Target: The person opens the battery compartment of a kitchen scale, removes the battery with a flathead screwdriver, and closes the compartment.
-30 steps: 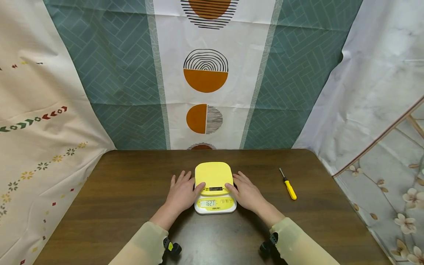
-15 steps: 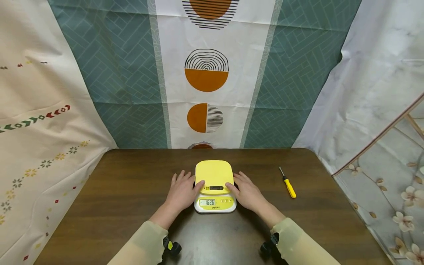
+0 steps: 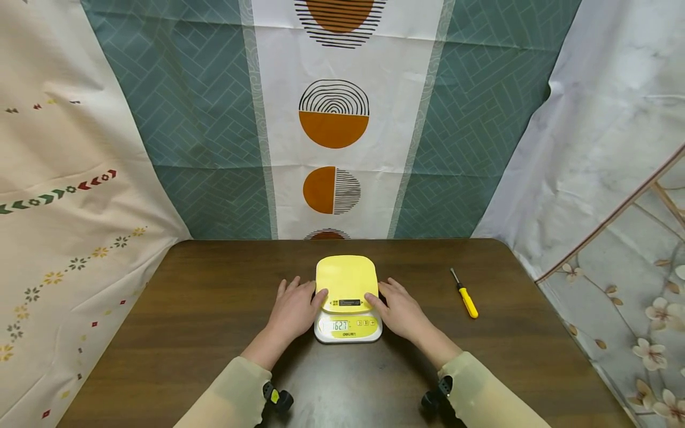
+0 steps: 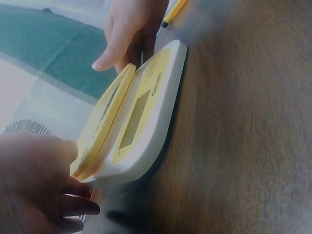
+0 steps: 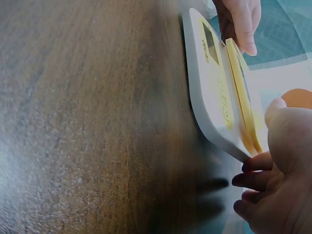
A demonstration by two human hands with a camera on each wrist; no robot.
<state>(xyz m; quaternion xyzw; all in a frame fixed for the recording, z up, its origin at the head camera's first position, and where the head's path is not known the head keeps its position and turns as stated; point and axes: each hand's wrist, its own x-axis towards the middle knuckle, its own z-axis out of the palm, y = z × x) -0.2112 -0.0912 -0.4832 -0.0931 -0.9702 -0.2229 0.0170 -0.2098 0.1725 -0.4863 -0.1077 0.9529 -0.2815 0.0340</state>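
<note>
Resting between both hands' fingers (image 3: 302, 289): scale (image 3: 346, 297).

I see a kitchen scale (image 3: 347, 303) of smooth, glossy plastic on a dark wood-grain table (image 3: 187, 321) with a slight sheen. Right of the scale, the screwdriver (image 3: 464, 295) has a plastic handle and metal shaft. Printed cloth (image 3: 332, 119) hangs behind the scale.

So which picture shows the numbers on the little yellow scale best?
The head view: the scale faces up there, so its lit display reads clearly. The left wrist view shows the screen slanted and dark, and the right wrist view shows it edge-on. Neither shows digits.
</note>
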